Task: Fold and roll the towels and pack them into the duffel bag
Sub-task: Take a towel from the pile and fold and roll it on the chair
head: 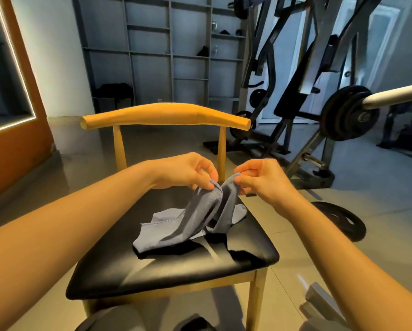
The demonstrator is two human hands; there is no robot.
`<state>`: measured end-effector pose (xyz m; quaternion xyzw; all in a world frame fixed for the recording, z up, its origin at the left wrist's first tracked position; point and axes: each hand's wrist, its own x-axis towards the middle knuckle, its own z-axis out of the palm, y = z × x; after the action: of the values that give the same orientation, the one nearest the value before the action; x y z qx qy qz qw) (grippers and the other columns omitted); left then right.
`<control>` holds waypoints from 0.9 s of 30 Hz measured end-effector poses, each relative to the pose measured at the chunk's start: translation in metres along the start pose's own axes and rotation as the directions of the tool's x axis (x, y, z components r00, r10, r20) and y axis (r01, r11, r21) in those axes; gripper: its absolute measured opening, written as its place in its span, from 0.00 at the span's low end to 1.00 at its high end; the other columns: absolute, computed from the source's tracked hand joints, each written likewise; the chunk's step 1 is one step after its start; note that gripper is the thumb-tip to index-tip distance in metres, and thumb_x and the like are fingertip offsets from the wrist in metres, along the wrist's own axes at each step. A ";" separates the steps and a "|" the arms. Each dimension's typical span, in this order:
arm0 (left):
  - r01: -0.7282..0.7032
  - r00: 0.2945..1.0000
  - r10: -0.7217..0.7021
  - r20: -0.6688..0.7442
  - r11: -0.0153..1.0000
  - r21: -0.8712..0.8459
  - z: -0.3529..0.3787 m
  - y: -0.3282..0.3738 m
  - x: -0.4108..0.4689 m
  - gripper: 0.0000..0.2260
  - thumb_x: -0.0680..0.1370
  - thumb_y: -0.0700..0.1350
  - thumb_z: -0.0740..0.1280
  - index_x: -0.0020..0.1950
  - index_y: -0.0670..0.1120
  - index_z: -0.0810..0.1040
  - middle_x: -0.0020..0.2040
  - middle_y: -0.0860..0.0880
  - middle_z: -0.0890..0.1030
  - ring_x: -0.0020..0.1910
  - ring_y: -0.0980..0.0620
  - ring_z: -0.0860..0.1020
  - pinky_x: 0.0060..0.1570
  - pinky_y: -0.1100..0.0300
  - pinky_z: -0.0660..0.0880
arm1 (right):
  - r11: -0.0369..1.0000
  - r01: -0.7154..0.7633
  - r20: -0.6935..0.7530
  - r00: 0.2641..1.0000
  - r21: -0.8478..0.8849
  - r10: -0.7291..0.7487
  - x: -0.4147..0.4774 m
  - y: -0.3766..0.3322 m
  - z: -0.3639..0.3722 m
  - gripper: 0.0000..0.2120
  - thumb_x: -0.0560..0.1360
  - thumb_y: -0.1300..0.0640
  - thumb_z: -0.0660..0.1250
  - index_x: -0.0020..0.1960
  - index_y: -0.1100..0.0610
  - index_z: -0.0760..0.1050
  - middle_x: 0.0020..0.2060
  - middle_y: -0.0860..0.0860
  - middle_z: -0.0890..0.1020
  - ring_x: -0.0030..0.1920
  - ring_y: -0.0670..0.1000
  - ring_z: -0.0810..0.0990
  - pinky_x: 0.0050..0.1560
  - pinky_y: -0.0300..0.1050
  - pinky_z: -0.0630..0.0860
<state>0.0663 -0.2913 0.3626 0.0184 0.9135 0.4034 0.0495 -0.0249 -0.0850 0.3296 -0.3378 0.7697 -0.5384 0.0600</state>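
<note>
A: Where is the cloth?

B: The small grey-blue microfibre towel with a stitched hem [195, 218] is over the middle of the wooden chair with the glossy black padded seat [176, 271]. Its top edge is lifted above the seat, and the rest lies crumpled on the seat.

A: And the person's grip?

B: The left hand [185, 170] pinches a bunched bit of the top edge between thumb and fingertips. The right hand [260, 177] pinches another bit just beside it. Both hands are close together above the seat's rear half.

A: How should it handle?

B: Judging by the drape, it is light and limp and will sag wherever it is not held. It is not fragile. The nap probably grips fingers, though the shiny seat may let it slide. The hemmed corners look like the best hold, with the hands spread apart along one hem so that it hangs flat.

A: The duffel bag?

B: None can be made out. A dark shape below the seat's front edge is cut off.
</note>
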 end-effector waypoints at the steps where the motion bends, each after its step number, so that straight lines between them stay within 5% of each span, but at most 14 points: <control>1: -0.009 1.000 0.009 -0.009 1.000 0.002 0.002 0.002 0.001 0.03 0.79 0.41 0.71 0.51 0.43 0.82 0.47 0.43 0.85 0.45 0.52 0.82 0.50 0.56 0.77 | 1.000 0.006 -0.003 1.000 0.012 -0.005 -0.001 0.002 0.000 0.04 0.77 0.66 0.70 0.51 0.61 0.83 0.43 0.56 0.87 0.44 0.51 0.87 0.42 0.42 0.84; 10: -0.163 0.978 0.160 -0.136 0.987 -0.008 0.030 0.003 0.007 0.04 0.78 0.44 0.74 0.50 0.45 0.87 0.45 0.49 0.87 0.45 0.53 0.83 0.55 0.55 0.79 | 0.968 -0.019 -0.100 0.994 0.249 0.046 -0.020 0.014 0.008 0.05 0.73 0.71 0.71 0.46 0.65 0.83 0.39 0.58 0.87 0.42 0.59 0.86 0.42 0.51 0.84; 16: -0.226 0.947 0.225 -0.229 0.974 0.024 0.043 0.007 0.013 0.07 0.76 0.47 0.76 0.46 0.43 0.85 0.41 0.47 0.85 0.39 0.54 0.81 0.47 0.57 0.79 | 0.913 -0.060 -0.078 0.992 0.403 0.100 -0.034 0.015 0.009 0.05 0.74 0.69 0.72 0.49 0.68 0.82 0.40 0.59 0.87 0.39 0.52 0.86 0.37 0.39 0.81; 27: -0.177 0.953 0.173 -0.248 0.984 0.007 0.051 0.003 0.023 0.12 0.73 0.51 0.78 0.42 0.43 0.85 0.36 0.46 0.83 0.34 0.56 0.76 0.40 0.60 0.75 | 0.915 -0.019 -0.074 0.996 0.404 0.053 -0.040 0.024 0.008 0.07 0.74 0.65 0.73 0.51 0.66 0.84 0.43 0.58 0.87 0.45 0.53 0.87 0.44 0.40 0.82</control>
<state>0.0483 -0.2503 0.3289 0.0483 0.9041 0.4123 -0.1008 -0.0012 -0.0634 0.2947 -0.2811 0.6504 -0.6976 0.1060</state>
